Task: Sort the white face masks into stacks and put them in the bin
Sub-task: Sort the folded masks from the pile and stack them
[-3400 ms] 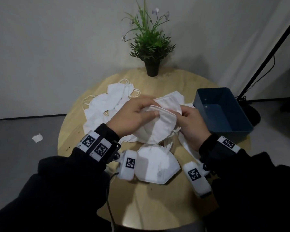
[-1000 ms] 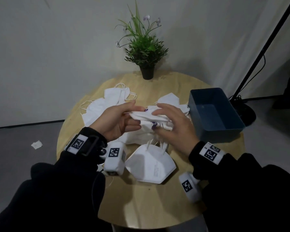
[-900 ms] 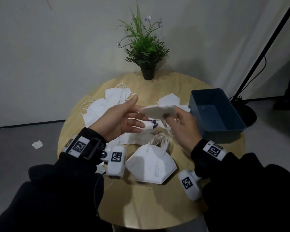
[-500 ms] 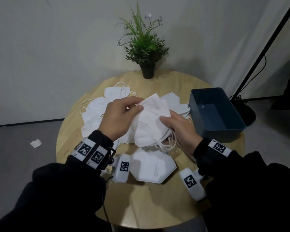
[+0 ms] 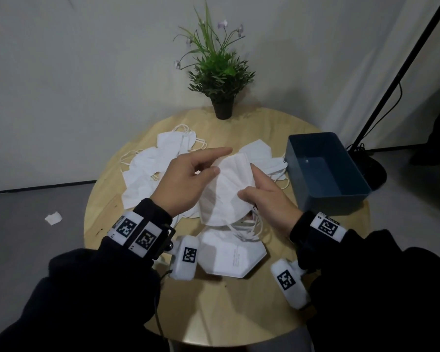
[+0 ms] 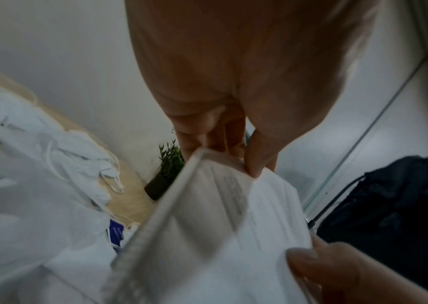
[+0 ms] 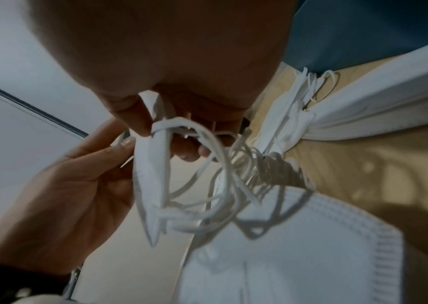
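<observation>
Both hands hold one folded white mask [image 5: 225, 191] up over the middle of the round table [image 5: 221, 308]. My left hand [image 5: 186, 181] pinches its upper left edge between thumb and fingers, index finger pointing out. My right hand [image 5: 264, 199] pinches its right edge; in the right wrist view the mask [image 7: 153, 181] is edge-on with ear loops [image 7: 215, 179] dangling. Below lies a flat folded mask [image 5: 231, 255]. A loose pile of masks [image 5: 158, 163] covers the table's left, more masks [image 5: 262, 156] lie by the bin. The blue bin [image 5: 325, 174] stands at the right with nothing in it.
A potted plant [image 5: 220, 80] stands at the table's far edge by the wall. A black stand pole [image 5: 401, 69] with a cable rises behind the bin. A scrap of white paper [image 5: 53, 218] lies on the floor to the left.
The held mask went from edge-on to broadside between the hands and has come a little lower, over the flat mask. My left index finger has straightened out.
</observation>
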The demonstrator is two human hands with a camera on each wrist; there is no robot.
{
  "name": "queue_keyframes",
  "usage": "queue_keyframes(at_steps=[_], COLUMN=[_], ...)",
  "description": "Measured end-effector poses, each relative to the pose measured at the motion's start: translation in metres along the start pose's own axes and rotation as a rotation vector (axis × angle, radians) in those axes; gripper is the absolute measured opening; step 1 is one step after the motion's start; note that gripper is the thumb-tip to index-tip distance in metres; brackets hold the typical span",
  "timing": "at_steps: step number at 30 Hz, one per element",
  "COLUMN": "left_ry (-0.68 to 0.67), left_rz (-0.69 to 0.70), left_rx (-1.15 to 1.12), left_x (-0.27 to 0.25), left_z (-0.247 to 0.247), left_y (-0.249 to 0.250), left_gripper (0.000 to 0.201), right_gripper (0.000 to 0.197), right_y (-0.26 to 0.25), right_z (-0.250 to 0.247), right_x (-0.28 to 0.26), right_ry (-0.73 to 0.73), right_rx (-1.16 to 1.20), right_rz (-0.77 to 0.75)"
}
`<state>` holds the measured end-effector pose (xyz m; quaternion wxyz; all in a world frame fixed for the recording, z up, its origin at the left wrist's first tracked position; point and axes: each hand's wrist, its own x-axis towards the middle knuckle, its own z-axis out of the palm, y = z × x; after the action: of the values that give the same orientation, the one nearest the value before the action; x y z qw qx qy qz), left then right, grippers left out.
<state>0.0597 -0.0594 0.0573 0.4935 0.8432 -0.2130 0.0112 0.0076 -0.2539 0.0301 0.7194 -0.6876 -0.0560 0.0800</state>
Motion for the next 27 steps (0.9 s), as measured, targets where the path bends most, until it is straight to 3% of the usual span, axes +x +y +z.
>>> queue_keyframes(at_steps=[9, 17, 19, 21, 24, 27], left_ry=[0.011, 0.148, 0.186, 0.196, 0.15, 0.062], left_rz=[-0.013, -0.071, -0.122, -0.185, -0.245, -0.313], left_rx=[-0.06, -0.086, -0.109, -0.151, -0.208, -0.291], left_x=[-0.001, 0.003, 0.003, 0.002, -0.004, -0.013], left_z=[-0.001, -0.023, -0.034, -0.041, -0.042, -0.038], left_y=[0.004, -0.008, -0.014, -0.017, -0.014, -0.009], left_gripper=[0.019, 0.013, 0.011, 0.007, 0.008, 0.008], right_gripper=[0.053, 0.011, 0.024, 0.038, 0.034, 0.036], right_y=[0.006, 0.003, 0.003, -0.001, -0.01, -0.013], right_z=[-0.001, -0.013, -0.018, -0.021, -0.024, -0.023], right_x=[0.0, 0.002, 0.004, 0.007, 0.005, 0.002], right_ry=[-0.026, 0.048, 0.105, 0.166, 0.179, 0.136], right_rx=[-0.034, -0.055, -0.018, 0.211, 0.583, 0.481], right_rz=[0.006, 0.067, 0.09, 0.126, 0.115, 0.113])
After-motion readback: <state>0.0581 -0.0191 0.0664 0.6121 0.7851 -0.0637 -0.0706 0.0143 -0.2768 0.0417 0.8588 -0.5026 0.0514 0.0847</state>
